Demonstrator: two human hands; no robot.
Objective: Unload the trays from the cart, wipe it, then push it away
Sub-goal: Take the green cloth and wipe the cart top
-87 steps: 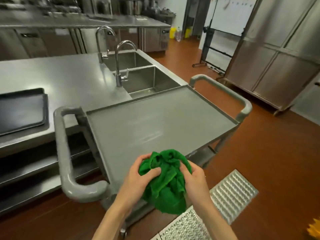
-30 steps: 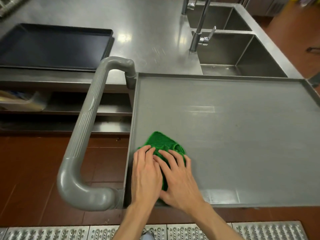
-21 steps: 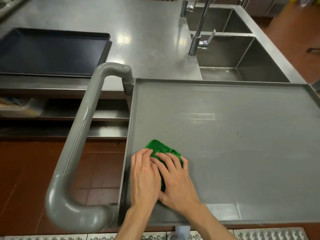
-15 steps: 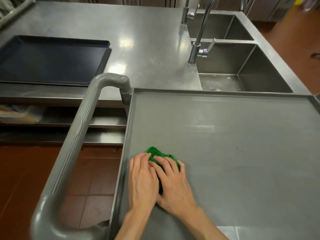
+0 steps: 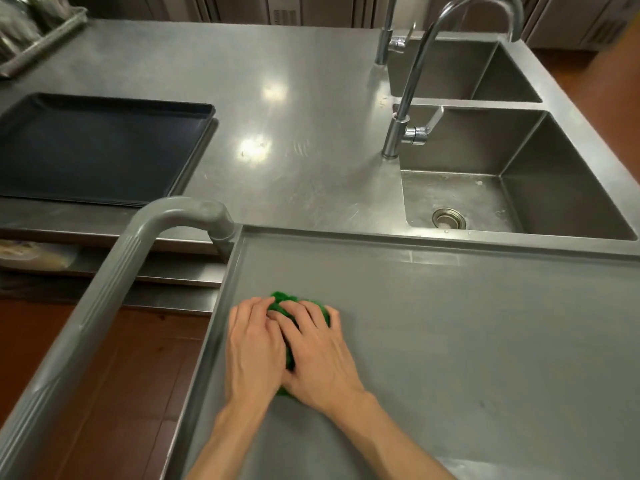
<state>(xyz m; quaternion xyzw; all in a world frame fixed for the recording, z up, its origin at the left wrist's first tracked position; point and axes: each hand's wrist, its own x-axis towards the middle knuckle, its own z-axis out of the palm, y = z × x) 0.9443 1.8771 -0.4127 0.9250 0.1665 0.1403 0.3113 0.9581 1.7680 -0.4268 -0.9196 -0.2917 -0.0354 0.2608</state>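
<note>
The grey cart (image 5: 467,323) fills the lower right, its top shelf bare apart from a bunched green cloth (image 5: 282,301) near the left rim. My left hand (image 5: 254,348) and my right hand (image 5: 317,351) lie side by side, palms down, pressing on the cloth and covering most of it. The cart's thick grey handle (image 5: 104,299) arches off its left end. A stack of dark trays (image 5: 97,147) rests on the steel counter (image 5: 277,98) to the far left.
A double sink (image 5: 502,181) with two tall taps (image 5: 408,98) lies just behind the cart's far rim. Lower counter shelves (image 5: 166,271) sit left of the cart above the red-brown floor (image 5: 121,375). A wire rack (image 5: 31,32) stands at the counter's far left corner.
Both hands have slid the cloth along the left side of the shelf, away from the near edge. Before that, the cloth was held bunched in the air over the cart.
</note>
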